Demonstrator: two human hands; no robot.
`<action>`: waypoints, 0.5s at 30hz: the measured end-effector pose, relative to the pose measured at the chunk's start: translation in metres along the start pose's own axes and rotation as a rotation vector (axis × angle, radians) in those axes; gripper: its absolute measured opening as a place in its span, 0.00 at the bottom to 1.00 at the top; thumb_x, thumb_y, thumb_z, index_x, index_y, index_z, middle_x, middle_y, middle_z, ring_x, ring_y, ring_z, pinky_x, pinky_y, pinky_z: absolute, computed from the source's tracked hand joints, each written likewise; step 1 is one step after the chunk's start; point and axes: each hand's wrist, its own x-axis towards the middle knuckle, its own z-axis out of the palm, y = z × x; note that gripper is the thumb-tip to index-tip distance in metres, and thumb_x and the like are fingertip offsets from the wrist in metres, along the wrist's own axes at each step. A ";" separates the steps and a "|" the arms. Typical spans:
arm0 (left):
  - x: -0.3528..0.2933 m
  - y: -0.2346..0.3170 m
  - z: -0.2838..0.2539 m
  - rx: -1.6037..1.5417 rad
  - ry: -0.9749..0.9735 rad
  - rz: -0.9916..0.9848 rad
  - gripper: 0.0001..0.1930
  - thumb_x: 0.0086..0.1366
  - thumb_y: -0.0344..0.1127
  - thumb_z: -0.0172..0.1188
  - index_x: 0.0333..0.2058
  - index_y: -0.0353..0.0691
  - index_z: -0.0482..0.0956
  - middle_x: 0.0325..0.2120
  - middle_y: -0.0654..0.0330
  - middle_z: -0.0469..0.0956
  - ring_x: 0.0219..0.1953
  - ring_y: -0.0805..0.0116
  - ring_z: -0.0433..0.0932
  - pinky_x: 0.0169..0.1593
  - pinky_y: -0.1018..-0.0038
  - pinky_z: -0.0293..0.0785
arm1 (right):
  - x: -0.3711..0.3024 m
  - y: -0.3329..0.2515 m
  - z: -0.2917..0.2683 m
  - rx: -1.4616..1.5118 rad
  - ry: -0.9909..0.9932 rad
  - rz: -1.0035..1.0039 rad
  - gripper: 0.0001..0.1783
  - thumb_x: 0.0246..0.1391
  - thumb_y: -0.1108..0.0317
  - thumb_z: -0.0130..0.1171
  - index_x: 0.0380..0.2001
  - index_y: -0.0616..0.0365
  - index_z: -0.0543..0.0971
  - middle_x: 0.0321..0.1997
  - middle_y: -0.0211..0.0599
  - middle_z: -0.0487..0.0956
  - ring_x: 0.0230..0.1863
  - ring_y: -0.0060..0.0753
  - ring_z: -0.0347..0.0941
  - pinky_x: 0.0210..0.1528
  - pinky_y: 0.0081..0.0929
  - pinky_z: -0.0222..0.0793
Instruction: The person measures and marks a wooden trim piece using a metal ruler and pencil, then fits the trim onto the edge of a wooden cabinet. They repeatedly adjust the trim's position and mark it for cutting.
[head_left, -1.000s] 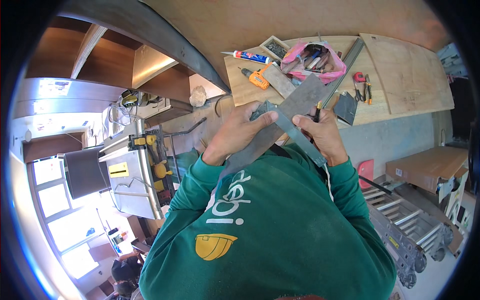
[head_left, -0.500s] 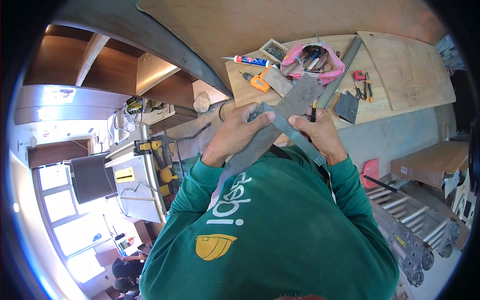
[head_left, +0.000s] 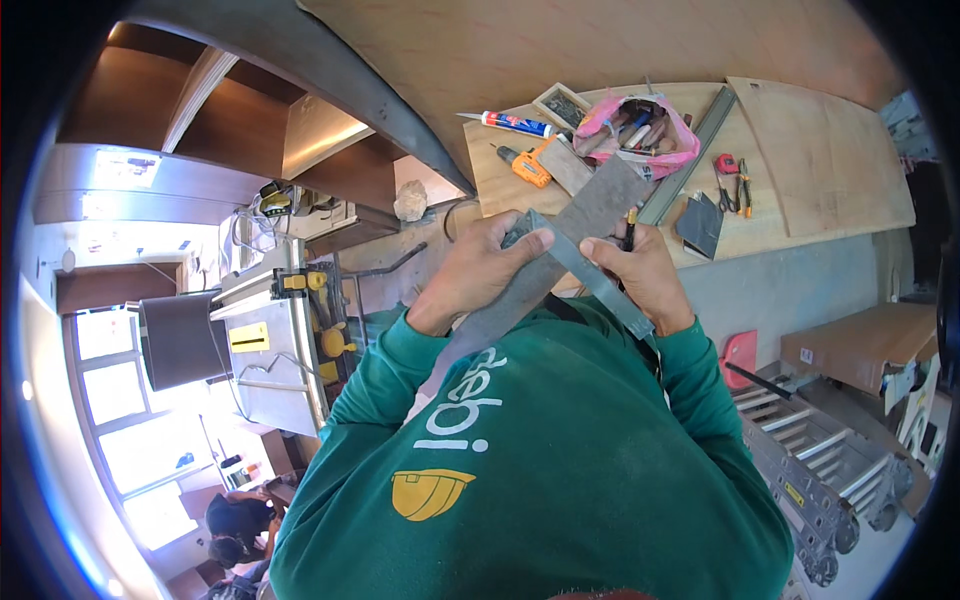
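Observation:
A long grey board strip (head_left: 598, 200) runs diagonally in front of my chest. Across it lies a grey-green L-shaped square (head_left: 590, 275), its short leg at the board's left edge. My left hand (head_left: 480, 262) is closed around both, thumb pressed on the square's corner. Closed at the board's other edge, my right hand (head_left: 648, 270) keeps its thumb tip beside the square. A slim black pencil (head_left: 630, 230) with a gold-coloured end sticks up between its fingers. The fingers beneath the board are hidden.
Ahead, a wooden bench (head_left: 790, 160) carries an orange drill (head_left: 530, 166), a sealant tube (head_left: 516, 123), a pink bag of tools (head_left: 680, 148), a red tape measure (head_left: 725, 163) and pliers (head_left: 743, 192). A table saw (head_left: 270, 350) stands left, a ladder (head_left: 810, 450) right. Another person (head_left: 240, 520) is at lower left.
The view has shifted slightly, so the bench sits a little lower and further right. Both hands keep their grip on the board and square. The other person's arms have moved.

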 end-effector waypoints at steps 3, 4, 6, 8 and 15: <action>0.004 -0.016 -0.004 0.034 -0.009 0.030 0.20 0.73 0.47 0.62 0.50 0.34 0.81 0.41 0.59 0.82 0.43 0.74 0.77 0.49 0.72 0.74 | 0.002 0.007 0.002 -0.010 -0.017 -0.014 0.17 0.55 0.61 0.75 0.24 0.56 0.77 0.20 0.22 0.73 0.21 0.12 0.66 0.22 0.17 0.58; 0.004 -0.017 -0.007 0.064 -0.024 0.025 0.20 0.73 0.47 0.61 0.49 0.34 0.81 0.41 0.59 0.82 0.43 0.74 0.77 0.49 0.72 0.74 | 0.003 0.008 0.002 -0.024 -0.028 0.001 0.17 0.55 0.61 0.75 0.24 0.55 0.77 0.20 0.22 0.73 0.21 0.12 0.66 0.22 0.17 0.57; 0.004 -0.019 -0.007 0.069 -0.047 0.020 0.20 0.74 0.48 0.60 0.48 0.34 0.81 0.40 0.60 0.82 0.42 0.75 0.76 0.49 0.72 0.73 | 0.005 0.013 0.001 -0.019 -0.034 0.009 0.18 0.55 0.61 0.75 0.24 0.55 0.76 0.19 0.22 0.72 0.21 0.12 0.65 0.22 0.17 0.57; 0.002 -0.019 -0.004 0.020 -0.052 0.021 0.20 0.74 0.48 0.59 0.47 0.34 0.81 0.39 0.60 0.82 0.42 0.75 0.76 0.49 0.73 0.73 | 0.006 0.018 0.001 0.017 -0.033 -0.006 0.18 0.55 0.61 0.75 0.23 0.54 0.75 0.19 0.21 0.72 0.20 0.12 0.65 0.21 0.17 0.56; -0.006 -0.008 0.001 -0.023 -0.020 0.041 0.19 0.75 0.47 0.58 0.47 0.32 0.79 0.39 0.57 0.82 0.42 0.74 0.76 0.48 0.72 0.74 | 0.000 0.004 -0.006 -0.053 -0.023 0.050 0.14 0.59 0.61 0.70 0.29 0.56 0.77 0.22 0.20 0.70 0.20 0.11 0.62 0.22 0.17 0.54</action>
